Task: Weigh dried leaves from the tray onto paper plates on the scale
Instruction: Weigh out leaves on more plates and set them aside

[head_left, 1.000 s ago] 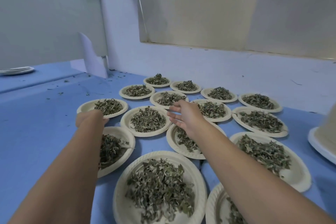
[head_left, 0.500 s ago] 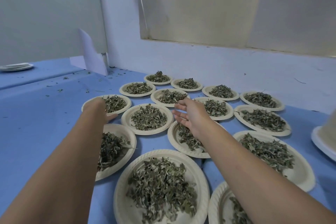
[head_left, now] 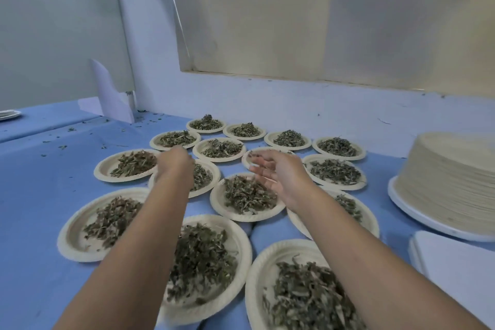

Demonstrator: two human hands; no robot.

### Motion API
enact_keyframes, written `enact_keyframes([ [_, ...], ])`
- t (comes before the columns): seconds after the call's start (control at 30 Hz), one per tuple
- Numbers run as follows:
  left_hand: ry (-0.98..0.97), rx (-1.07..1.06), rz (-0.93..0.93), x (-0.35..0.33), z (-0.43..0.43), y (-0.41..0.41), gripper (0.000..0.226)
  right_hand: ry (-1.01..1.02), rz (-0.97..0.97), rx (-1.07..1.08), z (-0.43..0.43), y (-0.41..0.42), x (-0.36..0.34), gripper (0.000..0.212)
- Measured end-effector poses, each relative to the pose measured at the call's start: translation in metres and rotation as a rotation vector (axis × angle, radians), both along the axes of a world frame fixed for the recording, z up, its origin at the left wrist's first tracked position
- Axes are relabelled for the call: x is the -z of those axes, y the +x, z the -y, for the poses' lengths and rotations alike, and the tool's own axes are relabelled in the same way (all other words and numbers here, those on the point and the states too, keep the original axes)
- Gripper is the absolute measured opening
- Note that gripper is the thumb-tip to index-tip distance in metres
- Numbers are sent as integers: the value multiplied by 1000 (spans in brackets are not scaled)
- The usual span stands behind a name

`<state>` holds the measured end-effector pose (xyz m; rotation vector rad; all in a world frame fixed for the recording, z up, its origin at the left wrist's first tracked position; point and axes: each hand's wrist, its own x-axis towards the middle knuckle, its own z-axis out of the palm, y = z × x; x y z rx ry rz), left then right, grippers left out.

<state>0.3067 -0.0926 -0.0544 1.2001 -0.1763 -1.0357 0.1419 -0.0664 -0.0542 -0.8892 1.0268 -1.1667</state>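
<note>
Head view.

- Worktop [head_left: 40,195]: covered in blue, set against a pale wall. Loose leaf crumbs [head_left: 64,146] are scattered over its far left part.
- Paper plates [head_left: 67,244]: about fifteen are laid out in rough rows from the near edge to the wall, close together, and some rims touch or overlap. Each plate carries one heap of dried leaves [head_left: 247,194], dark green to brown. All the leaves in view are found on these plates or as crumbs on the worktop.
- Stack of empty plates [head_left: 450,182]: a tall pile is stood at the right on a white round base [head_left: 401,203], apart from the filled plates.
- White flat object [head_left: 460,270]: seen at the lower right, cut by the edge of the view. What it is cannot be told.
- Folded white sheet [head_left: 109,94]: propped upright at the back left.
- Left hand [head_left: 175,166]: reached forward on a bare arm over the middle rows, above a filled plate. It is blurred, with its back turned to the camera and its fingers hidden, so it cannot be told whether it is open or closed.
- Right hand [head_left: 278,174]: held above the filled plates on the right of the middle rows. Its fingers are spread and relaxed, and nothing is gripped.
</note>
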Motion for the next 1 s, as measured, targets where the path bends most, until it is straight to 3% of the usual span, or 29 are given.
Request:
enact_keyframes([
  [0.13,-68,337,93,4,-17,-79,39,-87,-100,76,-21,-53,-9,13],
  [0.27,-136,503,120,-9,-37,-169,21,-216,-235,207,-37,-118,-16,17],
  [0.37,-194,660,85,-20,-53,-228,25,-345,-368,388,-45,-173,-28,16],
  [0.43,-212,755,62,-26,-60,-260,31,-467,-687,555,-48,-210,-33,15],
  [0.5,-211,822,68,-27,-67,-282,32,-517,-1140,683,-51,-241,-34,20],
  [0.6,-233,835,88,-23,-78,-301,23,-481,-1524,623,-51,-273,-33,28],
  [0.77,-286,810,119,-10,-88,-309,17,-451,-1705,500,-47,-281,-32,28],
  [1.0,-273,791,154,-4,-86,-301,21,-451,-1724,487,-41,-277,-26,29],
])
